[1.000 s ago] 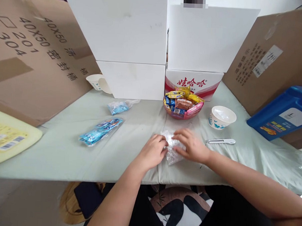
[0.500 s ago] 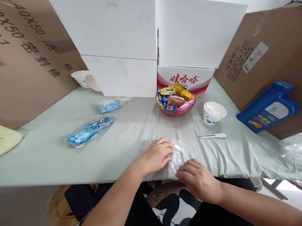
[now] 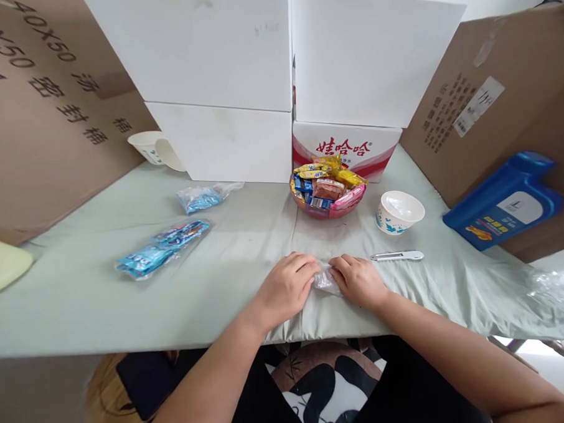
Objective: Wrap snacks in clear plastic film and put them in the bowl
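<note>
A small clear plastic bag (image 3: 326, 279) lies crumpled on the pale green tablecloth (image 3: 223, 277) near the front edge. My left hand (image 3: 285, 288) grips its left side and my right hand (image 3: 358, 280) grips its right side, fingertips almost meeting over it. Most of the bag is hidden under my fingers. Behind my hands stands a pink bowl (image 3: 326, 208) heaped with wrapped snacks.
A white paper cup (image 3: 400, 211) and a small white utility knife (image 3: 396, 256) sit right of the bowl. Two clear bags of blue packets (image 3: 162, 247) (image 3: 203, 197) lie to the left. White boxes (image 3: 232, 78), cardboard cartons (image 3: 478, 101) and a blue jug (image 3: 504, 201) ring the table.
My right hand came up from the bag's lower end to its right side, level with my left hand. The bag, spread flat before, is now bunched small between both hands.
</note>
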The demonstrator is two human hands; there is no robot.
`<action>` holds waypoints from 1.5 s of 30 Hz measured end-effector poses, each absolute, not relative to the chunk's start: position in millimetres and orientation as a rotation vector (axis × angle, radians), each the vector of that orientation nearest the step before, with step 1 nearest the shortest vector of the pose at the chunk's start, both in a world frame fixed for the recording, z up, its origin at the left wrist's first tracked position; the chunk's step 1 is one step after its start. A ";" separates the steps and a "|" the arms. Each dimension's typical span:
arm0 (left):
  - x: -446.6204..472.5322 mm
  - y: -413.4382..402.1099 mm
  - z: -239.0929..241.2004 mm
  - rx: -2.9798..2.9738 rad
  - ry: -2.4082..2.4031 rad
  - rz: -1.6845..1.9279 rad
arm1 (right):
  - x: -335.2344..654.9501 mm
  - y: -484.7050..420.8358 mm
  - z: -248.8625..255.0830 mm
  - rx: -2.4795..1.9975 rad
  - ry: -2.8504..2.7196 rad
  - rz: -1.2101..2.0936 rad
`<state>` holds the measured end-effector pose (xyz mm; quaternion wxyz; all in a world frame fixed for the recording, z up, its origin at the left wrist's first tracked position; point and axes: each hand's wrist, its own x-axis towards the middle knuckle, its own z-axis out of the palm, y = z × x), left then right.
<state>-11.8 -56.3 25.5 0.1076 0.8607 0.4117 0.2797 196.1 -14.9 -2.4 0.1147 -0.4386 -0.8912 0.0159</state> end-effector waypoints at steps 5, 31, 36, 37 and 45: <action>-8.4 -57.7 28.7 2.557 1.073 0.575 | 201.4 -13.1 -3.5 -1.246 -2.542 -0.022; -15.9 -48.4 10.1 2.485 1.366 0.782 | 296.9 111.2 78.7 -1.852 -2.449 -0.029; -14.9 -51.1 14.2 2.448 1.337 0.664 | 299.9 135.8 59.9 -2.022 -2.622 0.126; -14.7 -51.4 15.0 2.444 1.345 0.642 | 301.0 139.0 56.1 -2.018 -2.624 0.106; -12.8 -53.7 13.9 2.456 1.372 0.502 | 293.8 133.1 83.7 -1.822 -2.336 -0.455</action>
